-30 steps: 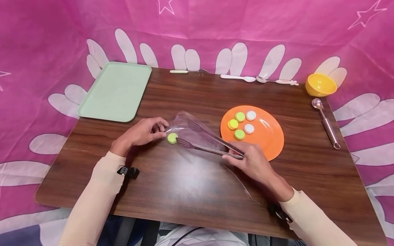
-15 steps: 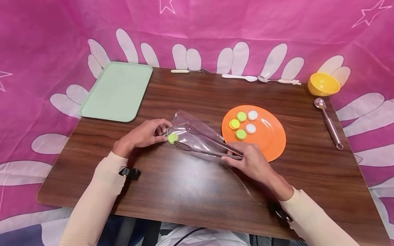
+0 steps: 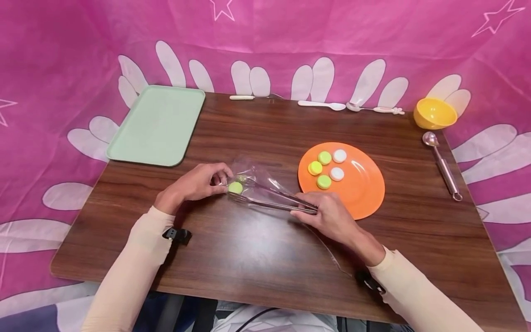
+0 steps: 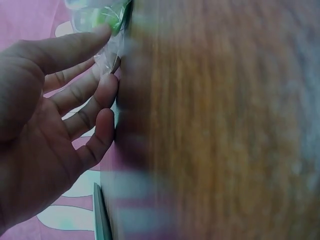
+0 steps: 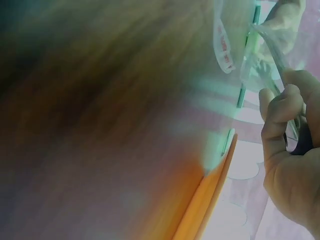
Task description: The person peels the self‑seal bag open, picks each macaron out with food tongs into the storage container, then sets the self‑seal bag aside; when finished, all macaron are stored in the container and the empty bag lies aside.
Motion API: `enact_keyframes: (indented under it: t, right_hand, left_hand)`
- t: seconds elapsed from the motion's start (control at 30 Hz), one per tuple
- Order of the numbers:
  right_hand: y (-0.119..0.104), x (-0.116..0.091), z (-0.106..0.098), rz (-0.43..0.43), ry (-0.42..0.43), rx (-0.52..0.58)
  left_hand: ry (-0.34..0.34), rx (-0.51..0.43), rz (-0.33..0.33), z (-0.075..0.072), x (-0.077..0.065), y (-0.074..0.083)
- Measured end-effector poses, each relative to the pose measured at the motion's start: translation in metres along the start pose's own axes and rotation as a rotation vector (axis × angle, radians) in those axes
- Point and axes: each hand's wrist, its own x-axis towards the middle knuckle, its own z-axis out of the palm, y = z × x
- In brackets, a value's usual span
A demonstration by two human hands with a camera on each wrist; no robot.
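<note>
My left hand point(image 3: 198, 184) pinches the closed end of a clear plastic bag point(image 3: 265, 177) between thumb and fingers, near the middle of the table. A green macaron point(image 3: 235, 187) lies at that end, close to the fingertips. My right hand point(image 3: 329, 214) grips metal tongs point(image 3: 274, 203), which reach leftward inside the bag. The tong tips stand on either side of the macaron, slightly spread. In the right wrist view, my right hand point(image 5: 287, 145) curls round the tongs. In the left wrist view, the bag point(image 4: 110, 55) runs from the thumb toward the green macaron point(image 4: 105, 19).
An orange plate point(image 3: 365, 189) holds several green, yellow and white macarons. A pale green tray point(image 3: 157, 124) lies at the back left. A fork point(image 3: 242, 97), a white spoon point(image 3: 321, 105) and another spoon point(image 3: 373, 109) line the back edge. A yellow bowl point(image 3: 434, 114) and a scoop point(image 3: 443, 168) are right.
My right hand and the tongs have moved left, deeper into the bag, and the tips have drawn closer together around the macaron. The left hand keeps its pinch, shifting slightly right.
</note>
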Motion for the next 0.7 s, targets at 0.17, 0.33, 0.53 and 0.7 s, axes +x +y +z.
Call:
enact_keyframes:
  t: [0.17,0.33,0.53,0.7]
  right_hand:
    - [-0.003,0.001,0.001,-0.003,0.006,-0.005]
    - [-0.003,-0.003,0.001,-0.015,0.021,-0.012]
    - [-0.002,-0.009,-0.001,-0.025,0.031,-0.017]
    - [-0.001,-0.013,-0.004,-0.032,0.032,-0.018]
  left_hand:
    - [-0.002,-0.006,0.007,0.0,-0.001,-0.002]
    - [-0.004,0.001,-0.004,0.0,-0.001,-0.003]
    - [-0.031,0.006,-0.027,-0.001,-0.001,-0.002]
    - [-0.055,0.001,-0.043,-0.003,-0.002,-0.002]
